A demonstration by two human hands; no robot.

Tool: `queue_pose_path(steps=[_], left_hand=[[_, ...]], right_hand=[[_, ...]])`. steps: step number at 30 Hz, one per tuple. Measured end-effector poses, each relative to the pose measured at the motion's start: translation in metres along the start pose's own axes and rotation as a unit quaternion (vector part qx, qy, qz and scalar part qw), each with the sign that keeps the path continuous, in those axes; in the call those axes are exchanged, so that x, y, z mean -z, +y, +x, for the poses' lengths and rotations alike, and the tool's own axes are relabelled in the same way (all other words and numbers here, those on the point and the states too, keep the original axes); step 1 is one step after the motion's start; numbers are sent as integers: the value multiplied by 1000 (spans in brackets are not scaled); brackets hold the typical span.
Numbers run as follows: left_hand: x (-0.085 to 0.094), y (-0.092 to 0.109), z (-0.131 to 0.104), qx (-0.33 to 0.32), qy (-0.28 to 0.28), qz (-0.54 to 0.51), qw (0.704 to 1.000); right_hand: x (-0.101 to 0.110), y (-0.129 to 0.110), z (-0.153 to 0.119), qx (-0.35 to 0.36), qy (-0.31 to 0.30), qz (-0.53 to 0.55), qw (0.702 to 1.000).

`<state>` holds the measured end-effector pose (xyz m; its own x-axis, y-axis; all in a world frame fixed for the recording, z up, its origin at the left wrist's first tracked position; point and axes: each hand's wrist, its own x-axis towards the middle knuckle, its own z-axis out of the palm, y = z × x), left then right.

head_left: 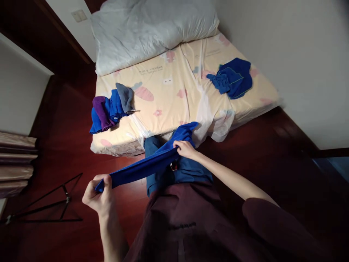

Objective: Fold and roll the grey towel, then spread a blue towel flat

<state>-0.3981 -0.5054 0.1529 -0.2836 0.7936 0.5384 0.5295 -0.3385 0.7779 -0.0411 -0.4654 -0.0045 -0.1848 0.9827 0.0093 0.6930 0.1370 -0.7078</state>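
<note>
As a blue cloth (144,168) stretches into a strip just before the bed (163,103), the left hand (98,193), farther from the bed, pinches one end between thumb and fingers, while the right hand (185,149), nearer it, pinches farther along. Straightening or folding seems in hand; the next move likely calls for lining up the edges.

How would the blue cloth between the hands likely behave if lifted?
The blue cloth is probably floppy: beyond the right hand it drapes in loose folds. It also looks light, being thin, and would likely sag if the left hand released the pinched end.
</note>
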Motion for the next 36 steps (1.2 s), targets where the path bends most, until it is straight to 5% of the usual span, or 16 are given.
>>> queue_pose_path(steps=[3, 8, 14, 21, 25, 30, 32, 36], left_hand=[[-4, -2, 2, 18, 15, 28, 999], [-1, -26, 8, 69, 93, 65, 991], [13, -72, 4, 161, 80, 112, 977], [37, -72, -9, 155, 15, 225, 962], [51, -70, -3, 137, 10, 264, 955], [47, -78, 26, 81, 30, 234, 968], [36, -79, 46, 85, 48, 192, 976], [9, -77, 93, 131, 52, 142, 980]], right_hand=[[-2, 46, -15, -13, 66, 52, 996], [10, 85, -39, 38, 78, 36, 996], [5, 117, -46, -104, 155, -11, 982], [15, 141, -47, -244, 240, -62, 938], [47, 152, -52, -189, 276, -19, 942], [116, 152, -51, -165, 316, 4, 934], [146, 146, -49, -139, 283, -23, 949], [190, 122, -46, -91, 121, -38, 988]])
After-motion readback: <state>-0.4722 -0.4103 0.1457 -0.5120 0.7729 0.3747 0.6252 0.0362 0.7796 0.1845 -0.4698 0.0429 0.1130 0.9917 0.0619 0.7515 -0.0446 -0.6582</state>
